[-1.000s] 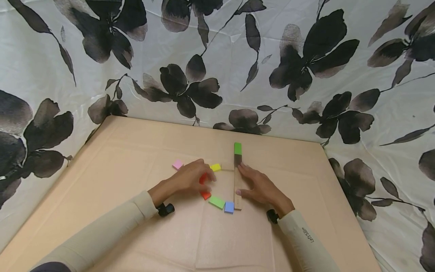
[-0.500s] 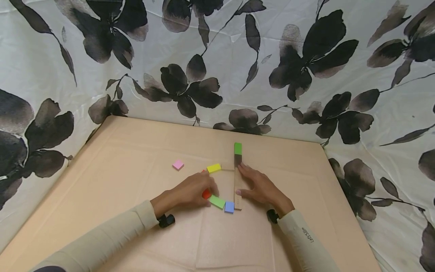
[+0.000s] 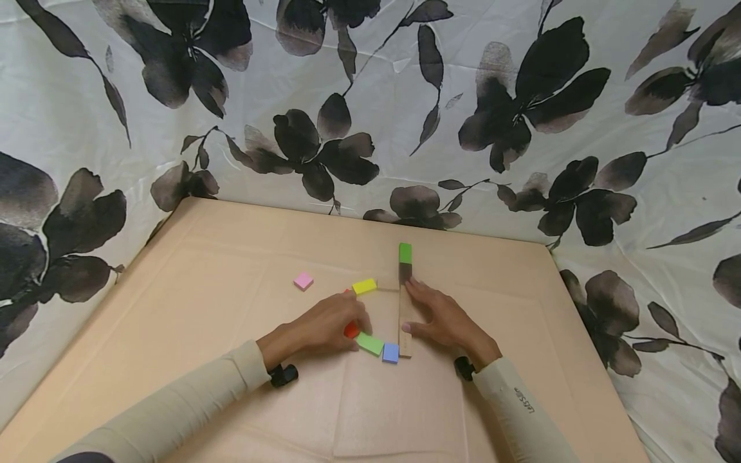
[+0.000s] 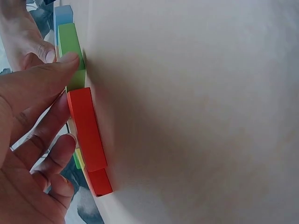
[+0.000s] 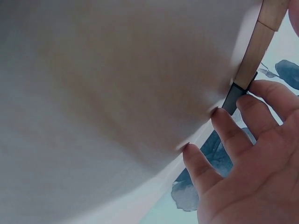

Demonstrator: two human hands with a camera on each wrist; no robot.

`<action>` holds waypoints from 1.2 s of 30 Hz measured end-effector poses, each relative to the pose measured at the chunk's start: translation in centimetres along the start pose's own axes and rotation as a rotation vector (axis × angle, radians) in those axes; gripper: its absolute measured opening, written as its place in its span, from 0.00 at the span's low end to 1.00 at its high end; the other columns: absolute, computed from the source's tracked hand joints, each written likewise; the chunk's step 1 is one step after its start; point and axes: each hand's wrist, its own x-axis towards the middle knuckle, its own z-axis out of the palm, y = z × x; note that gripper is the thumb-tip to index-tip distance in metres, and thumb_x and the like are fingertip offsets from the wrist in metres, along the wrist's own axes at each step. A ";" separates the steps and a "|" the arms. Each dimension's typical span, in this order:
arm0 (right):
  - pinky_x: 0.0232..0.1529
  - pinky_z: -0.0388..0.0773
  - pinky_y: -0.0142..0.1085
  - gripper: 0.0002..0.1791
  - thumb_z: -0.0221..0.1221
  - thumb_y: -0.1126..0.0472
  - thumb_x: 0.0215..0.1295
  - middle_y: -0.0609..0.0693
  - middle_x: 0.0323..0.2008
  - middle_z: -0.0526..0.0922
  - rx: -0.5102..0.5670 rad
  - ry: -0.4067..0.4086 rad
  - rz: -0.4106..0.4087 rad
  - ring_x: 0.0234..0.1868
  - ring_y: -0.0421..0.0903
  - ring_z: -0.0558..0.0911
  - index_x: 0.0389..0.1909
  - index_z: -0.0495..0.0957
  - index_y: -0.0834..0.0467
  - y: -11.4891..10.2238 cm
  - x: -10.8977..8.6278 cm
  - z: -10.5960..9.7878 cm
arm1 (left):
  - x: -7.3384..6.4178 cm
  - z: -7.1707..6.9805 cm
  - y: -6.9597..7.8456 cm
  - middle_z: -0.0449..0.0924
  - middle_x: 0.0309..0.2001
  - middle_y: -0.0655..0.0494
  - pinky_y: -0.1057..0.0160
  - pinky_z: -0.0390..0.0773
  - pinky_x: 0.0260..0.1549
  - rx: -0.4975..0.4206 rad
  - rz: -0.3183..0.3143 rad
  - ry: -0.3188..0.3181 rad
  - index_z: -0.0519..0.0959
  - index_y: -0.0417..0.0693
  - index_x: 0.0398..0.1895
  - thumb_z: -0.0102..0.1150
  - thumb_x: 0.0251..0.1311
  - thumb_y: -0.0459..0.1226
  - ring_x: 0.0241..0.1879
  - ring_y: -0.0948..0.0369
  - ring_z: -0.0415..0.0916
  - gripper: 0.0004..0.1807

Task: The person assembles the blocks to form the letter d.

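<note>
My left hand (image 3: 330,321) pinches a light green block (image 4: 70,42) between its thumb and fingers, as the left wrist view shows. Its other fingers lie beside a long red block (image 4: 88,130), which adjoins the green one; another red block (image 4: 100,182) follows. A blue block (image 3: 390,353) sits at the green block's far end. With fairly straight fingers, my right hand (image 3: 442,315) touches a straight row of wooden blocks (image 3: 405,337). That row continues into a dark block (image 3: 405,273) and a green block (image 3: 405,253). Part of the red blocks is hidden in the head view.
A yellow block (image 3: 365,286) and a thin wooden piece (image 3: 388,287) join the curve to the row. Apart from them lies a pink block (image 3: 303,281). The tan tabletop (image 3: 231,244) meets a floral cloth (image 3: 405,128) behind it.
My left hand has come down toward me from the upper red blocks to the light green block, which has shifted slightly. My right hand has stayed put. Little differs over the last half second.
</note>
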 end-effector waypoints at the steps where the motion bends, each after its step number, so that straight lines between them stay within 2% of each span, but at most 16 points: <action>1: 0.80 0.59 0.60 0.52 0.72 0.45 0.67 0.56 0.85 0.54 -0.001 0.000 -0.001 0.85 0.61 0.57 0.84 0.57 0.57 0.0 0.0 0.0 | 0.0 0.0 0.0 0.85 0.37 0.67 0.64 0.71 0.44 0.000 0.000 0.000 0.91 0.57 0.43 0.83 0.53 0.40 0.40 0.65 0.68 0.14; 7: 0.80 0.59 0.60 0.52 0.71 0.45 0.67 0.57 0.85 0.54 -0.012 0.006 -0.011 0.85 0.61 0.57 0.84 0.57 0.58 0.1 0.0 0.0 | 0.5 0.5 0.2 0.87 0.39 0.66 0.62 0.75 0.50 0.007 0.053 0.009 0.91 0.56 0.44 0.83 0.53 0.43 0.42 0.65 0.73 0.15; 11: 0.80 0.59 0.60 0.52 0.71 0.45 0.67 0.57 0.85 0.54 -0.003 0.006 -0.016 0.85 0.61 0.57 0.84 0.57 0.58 0.1 0.0 0.0 | 1.2 1.3 0.8 0.88 0.42 0.67 0.63 0.75 0.51 0.009 0.078 -0.007 0.90 0.57 0.46 0.82 0.54 0.47 0.45 0.66 0.75 0.17; 16: 0.80 0.59 0.60 0.51 0.71 0.45 0.67 0.58 0.85 0.54 -0.002 0.009 -0.016 0.85 0.62 0.57 0.83 0.57 0.58 0.1 0.0 -0.1 | 2.2 2.2 2.1 0.87 0.39 0.68 0.67 0.72 0.44 0.039 0.083 -0.009 0.91 0.59 0.46 0.81 0.54 0.52 0.41 0.67 0.70 0.19; 22: 0.80 0.59 0.60 0.51 0.72 0.46 0.67 0.57 0.85 0.55 0.003 0.012 -0.016 0.84 0.62 0.58 0.83 0.58 0.58 0.0 0.0 -0.1 | 2.8 2.8 3.0 0.83 0.34 0.70 0.66 0.68 0.43 0.115 0.077 0.001 0.91 0.62 0.43 0.81 0.53 0.55 0.38 0.67 0.68 0.17; 36: 0.79 0.60 0.61 0.51 0.72 0.47 0.67 0.59 0.85 0.55 0.000 0.012 -0.020 0.84 0.63 0.58 0.83 0.58 0.59 0.0 0.0 -0.3 | 2.7 2.7 3.3 0.84 0.35 0.71 0.67 0.67 0.41 0.087 0.065 -0.005 0.92 0.62 0.44 0.81 0.54 0.53 0.38 0.67 0.67 0.16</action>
